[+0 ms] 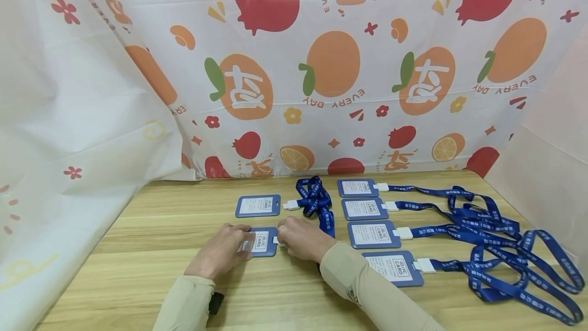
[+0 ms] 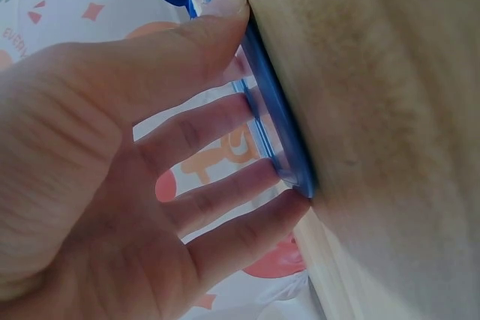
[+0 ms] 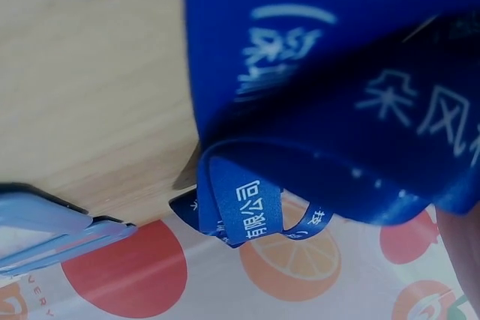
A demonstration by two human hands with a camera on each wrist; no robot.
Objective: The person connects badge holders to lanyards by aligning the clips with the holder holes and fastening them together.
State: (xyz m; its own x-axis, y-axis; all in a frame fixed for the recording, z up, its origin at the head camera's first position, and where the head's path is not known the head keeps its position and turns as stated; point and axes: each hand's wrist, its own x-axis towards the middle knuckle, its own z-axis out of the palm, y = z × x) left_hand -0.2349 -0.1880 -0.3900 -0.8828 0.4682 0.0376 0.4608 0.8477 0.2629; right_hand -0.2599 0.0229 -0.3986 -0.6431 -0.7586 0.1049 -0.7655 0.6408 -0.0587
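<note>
A blue ID card holder (image 1: 263, 242) lies flat on the wooden table (image 1: 151, 264), between my two hands. My left hand (image 1: 220, 252) rests over its left part. In the left wrist view the thumb and the spread, fairly straight fingers (image 2: 247, 106) press on the card holder (image 2: 281, 140). My right hand (image 1: 300, 239) is curled at the holder's white clip end and covers it. A blue printed lanyard (image 1: 327, 221) runs out from under that hand. The same lanyard (image 3: 337, 73) fills the right wrist view, folded close to the lens.
A second holder (image 1: 258, 206) with a bunched lanyard (image 1: 314, 198) lies just behind my hands. To the right are several more holders (image 1: 372, 234), their long lanyards (image 1: 496, 239) tangled toward the table's right edge. Fruit-print cloth (image 1: 294, 75) hangs at the back and sides.
</note>
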